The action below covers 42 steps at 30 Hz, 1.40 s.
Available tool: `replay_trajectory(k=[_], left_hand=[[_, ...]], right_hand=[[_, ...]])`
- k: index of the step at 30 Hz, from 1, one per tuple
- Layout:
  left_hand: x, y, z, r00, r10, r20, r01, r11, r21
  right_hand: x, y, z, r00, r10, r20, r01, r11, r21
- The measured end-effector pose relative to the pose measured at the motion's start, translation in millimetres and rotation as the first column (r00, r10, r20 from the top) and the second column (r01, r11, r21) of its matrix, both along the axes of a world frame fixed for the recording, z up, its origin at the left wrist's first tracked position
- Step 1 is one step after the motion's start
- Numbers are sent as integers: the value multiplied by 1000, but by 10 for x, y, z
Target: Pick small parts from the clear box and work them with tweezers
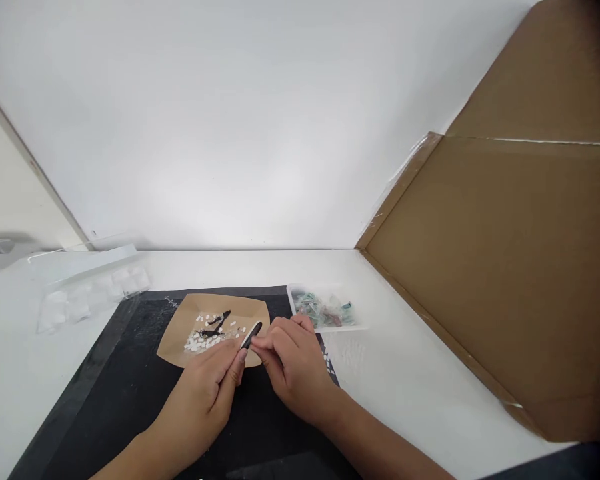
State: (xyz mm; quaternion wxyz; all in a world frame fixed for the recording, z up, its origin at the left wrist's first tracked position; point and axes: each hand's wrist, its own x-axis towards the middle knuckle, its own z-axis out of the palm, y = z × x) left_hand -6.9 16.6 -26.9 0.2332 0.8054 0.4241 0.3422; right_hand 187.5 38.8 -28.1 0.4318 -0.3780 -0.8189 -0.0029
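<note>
My left hand (211,383) is closed, thumb and fingers pinching the lower end of a small, long black piece with a white edge (251,335). From the other side my right hand (295,363) is closed too, its fingertips pressed against the same piece; whether they grip anything more is hidden. Both hands are over the near edge of a brown paper tray (177,337). In the tray lie many small white bits (200,342) and dark, twisted scraps (220,323).
A black mat (125,387) covers the white table. Behind my right hand stands a white tray (291,293) of small greenish packets (325,310). Clear plastic containers (97,290) lie at the left. A cardboard panel (500,267) rises on the right.
</note>
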Motion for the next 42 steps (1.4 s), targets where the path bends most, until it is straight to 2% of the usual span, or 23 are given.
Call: replay_trajectory(k=[4, 8, 12, 17, 21, 26, 30, 35, 39, 42], left_hand=[[3, -7, 28, 1000, -11, -8, 11, 1000, -11], [6, -17, 37, 1000, -6, -12, 6, 1000, -8], [2, -22, 34, 1000, -12, -13, 12, 1000, -24], [-21, -35, 40, 999, -28, -17, 27, 999, -35], [-27, -45, 52, 999, -35, -15, 34, 997, -62], [-18, -37, 49, 999, -42, 6, 42, 998, -38], [-27, -41, 70, 999, -49, 3, 49, 997, -56], [-30, -41, 89, 999, -24, -34, 22, 998, -57], [-30, -34, 91, 999, -6, -39, 4, 999, -50], [-33, -23, 92, 999, -9, -45, 7, 999, -44]], right_hand=[[-12, 0, 45, 992, -116, -53, 117, 993, 29], [-29, -10, 43, 999, -49, -10, 49, 999, 23], [-31, -6, 41, 993, -110, -41, 111, 994, 21], [26, 11, 88, 999, 27, 36, -27, 999, -18], [56, 11, 116, 998, -64, -16, 64, 998, -7], [11, -24, 105, 1000, -15, -10, 16, 999, 30], [13, -22, 100, 990, -122, -68, 123, 992, 11], [22, -30, 84, 1000, -21, -22, 21, 1000, -6], [10, -26, 67, 993, -96, -75, 97, 995, 8], [8, -26, 53, 999, -7, -36, 6, 1000, -27]])
